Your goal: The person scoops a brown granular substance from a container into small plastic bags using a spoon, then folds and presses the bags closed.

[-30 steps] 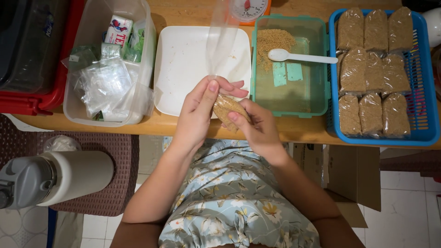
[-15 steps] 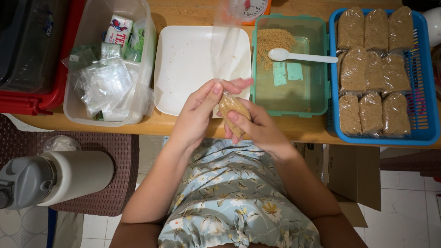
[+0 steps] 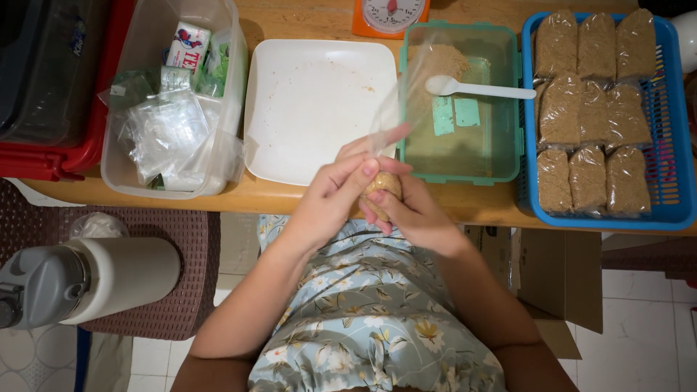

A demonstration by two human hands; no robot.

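Rightmost on the wooden surface (image 3: 305, 199) stands a blue slotted plastic basket (image 3: 679, 145) packed with nine clear bags of brown crumb (image 3: 594, 112) in three rows. Just left of it sits a green rectangular plastic tub (image 3: 501, 156) with a heap of the same brown crumb at its far left corner and a white plastic spoon (image 3: 479, 88) lying across it. Beyond the tub, at the far edge, an orange kitchen scale with a white dial (image 3: 390, 14) shows in part. A square white plate (image 3: 312, 109) lies left of the tub, and further left a clear plastic box (image 3: 218, 43) holds crumpled clear bags and small white and green cartons printed in red. A red-rimmed dark bin (image 3: 58, 156) is at the far left. Below the surface, a brown woven stool (image 3: 181, 290) carries a white and grey flask (image 3: 80, 279) on its side.

Both hands meet at the near edge of the surface: the left hand (image 3: 330, 207) and right hand (image 3: 414, 218) are closed around a small clear bag of brown crumb (image 3: 382, 185), whose empty upper film rises over the tub's left edge.
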